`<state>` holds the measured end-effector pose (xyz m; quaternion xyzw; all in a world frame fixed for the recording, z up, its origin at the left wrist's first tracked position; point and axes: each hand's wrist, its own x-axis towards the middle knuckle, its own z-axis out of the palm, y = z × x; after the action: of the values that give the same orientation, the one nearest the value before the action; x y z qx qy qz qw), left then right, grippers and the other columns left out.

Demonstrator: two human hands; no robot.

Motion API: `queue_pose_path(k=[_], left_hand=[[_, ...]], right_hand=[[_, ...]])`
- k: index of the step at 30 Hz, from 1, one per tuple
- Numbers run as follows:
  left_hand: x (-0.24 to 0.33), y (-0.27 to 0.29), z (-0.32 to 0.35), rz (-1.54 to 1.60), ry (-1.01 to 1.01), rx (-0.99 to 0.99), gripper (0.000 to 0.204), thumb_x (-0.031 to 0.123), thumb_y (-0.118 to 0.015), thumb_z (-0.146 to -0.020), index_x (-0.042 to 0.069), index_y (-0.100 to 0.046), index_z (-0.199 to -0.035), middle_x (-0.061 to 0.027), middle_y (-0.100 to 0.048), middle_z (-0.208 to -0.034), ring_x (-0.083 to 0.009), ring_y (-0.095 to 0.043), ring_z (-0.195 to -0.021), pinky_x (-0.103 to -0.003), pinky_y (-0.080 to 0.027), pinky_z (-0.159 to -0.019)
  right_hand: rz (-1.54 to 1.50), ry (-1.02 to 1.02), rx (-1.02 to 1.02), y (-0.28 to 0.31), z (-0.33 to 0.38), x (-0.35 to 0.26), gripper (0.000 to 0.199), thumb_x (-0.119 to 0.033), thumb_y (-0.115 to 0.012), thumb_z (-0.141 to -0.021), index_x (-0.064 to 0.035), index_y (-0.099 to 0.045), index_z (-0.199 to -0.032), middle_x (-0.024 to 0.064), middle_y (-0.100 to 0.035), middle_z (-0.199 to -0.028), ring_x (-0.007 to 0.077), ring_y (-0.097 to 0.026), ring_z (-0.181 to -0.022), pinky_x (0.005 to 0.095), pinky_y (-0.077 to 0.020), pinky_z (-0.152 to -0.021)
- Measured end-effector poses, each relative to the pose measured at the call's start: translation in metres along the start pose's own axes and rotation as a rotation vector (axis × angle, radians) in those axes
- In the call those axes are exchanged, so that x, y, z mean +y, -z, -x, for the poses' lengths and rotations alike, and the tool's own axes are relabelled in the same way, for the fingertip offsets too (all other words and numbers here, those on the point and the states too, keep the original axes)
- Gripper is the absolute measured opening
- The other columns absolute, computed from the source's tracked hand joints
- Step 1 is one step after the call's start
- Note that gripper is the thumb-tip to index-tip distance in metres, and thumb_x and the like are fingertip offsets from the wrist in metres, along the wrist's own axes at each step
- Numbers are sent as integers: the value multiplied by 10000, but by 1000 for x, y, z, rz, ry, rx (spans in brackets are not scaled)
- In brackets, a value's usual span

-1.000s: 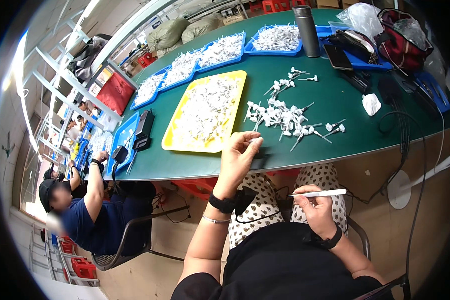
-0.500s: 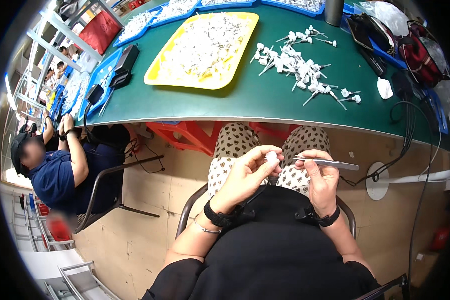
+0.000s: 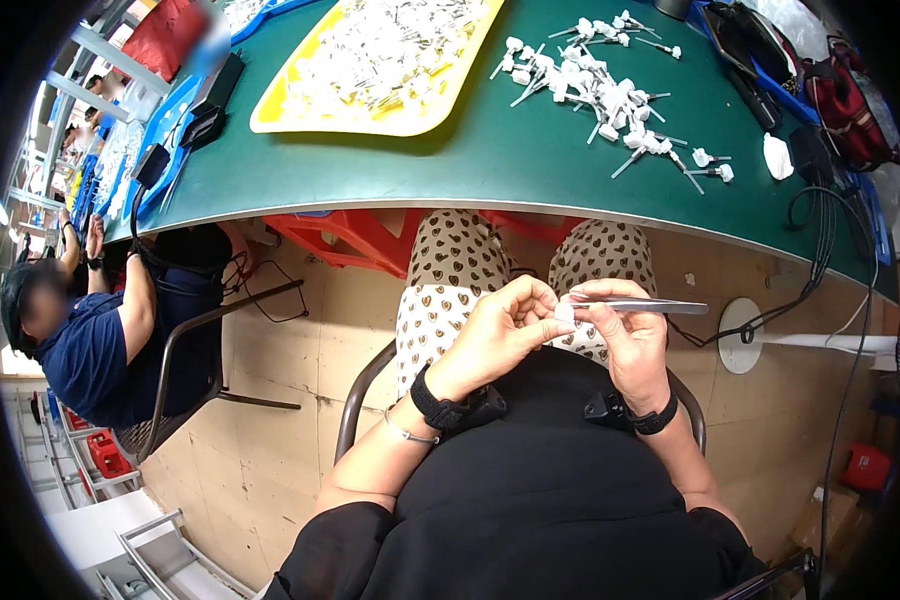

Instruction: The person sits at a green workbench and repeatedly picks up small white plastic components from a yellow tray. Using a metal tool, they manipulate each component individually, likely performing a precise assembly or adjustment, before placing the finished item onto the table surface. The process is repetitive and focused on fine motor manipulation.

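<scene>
Above my lap, my left hand [image 3: 505, 325] pinches a small white plastic part [image 3: 564, 315] between thumb and fingertips. My right hand [image 3: 625, 345] is closed around metal tweezers [image 3: 650, 304], whose back end sticks out to the right. The fingertips of both hands meet at the white part, and the tweezer tips are hidden there. On the table beyond lies a loose pile of white pump-like pieces with thin tubes [image 3: 605, 95]. Left of that pile, a yellow tray [image 3: 370, 125] holds many small white and grey parts.
The green table [image 3: 350, 180] has its front edge just beyond my knees. Crumpled white tissue [image 3: 777, 157], black cables [image 3: 820, 230] and a dark red bag [image 3: 845, 115] are at the right. Red stools [image 3: 350, 235] stand underneath. Another person [image 3: 100, 340] sits at the left.
My right hand has moved left, bringing the tweezers up to the white part in my left hand. The whole view has shifted slightly, with the table higher in it.
</scene>
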<state>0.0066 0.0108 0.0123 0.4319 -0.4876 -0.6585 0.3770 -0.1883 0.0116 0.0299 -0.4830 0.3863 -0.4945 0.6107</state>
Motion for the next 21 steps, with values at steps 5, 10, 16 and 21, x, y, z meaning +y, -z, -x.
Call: queue_pose_path(k=[5, 10, 16, 21], left_hand=[[14, -5, 0, -87, 25, 118, 154, 112, -715, -949, 8, -716, -1062, 9, -665, -833, -45, -599, -713, -204, -493, -648], [-4, -3, -3, -287, -190, 120, 159, 71, -716, -934, -8, -714, -1072, -31, -692, -891, -76, -634, -770, -234, -526, -697], [-4, -4, -3, -338, -305, 151, 144, 27, -722, -911, -4, -736, -1050, -77, -710, -938, -132, -666, -837, -264, -544, -738], [-6, -4, -3, -393, -390, 163, 161, 4, -720, -897, -6, -737, -1057, -98, -713, -944, -185, -681, -851, -290, -550, -748]], right_hand=[[-27, 3, 36, -2, -4, -2, 174, -44, -626, -990, 34, -636, -1145, 110, -694, -1090, 176, -683, -1026, 298, -549, -918], [13, -71, 29, 0, -4, -2, 162, -33, -634, -983, 35, -642, -1130, 94, -683, -1084, 164, -681, -1025, 273, -555, -879], [121, 33, 37, -1, -3, -2, 159, -30, -667, -962, 15, -680, -1114, 68, -661, -1075, 116, -654, -959, 241, -530, -809], [179, 52, 21, -2, -1, -2, 145, -20, -681, -949, 10, -696, -1090, 61, -655, -1066, 114, -641, -923, 250, -525, -791]])
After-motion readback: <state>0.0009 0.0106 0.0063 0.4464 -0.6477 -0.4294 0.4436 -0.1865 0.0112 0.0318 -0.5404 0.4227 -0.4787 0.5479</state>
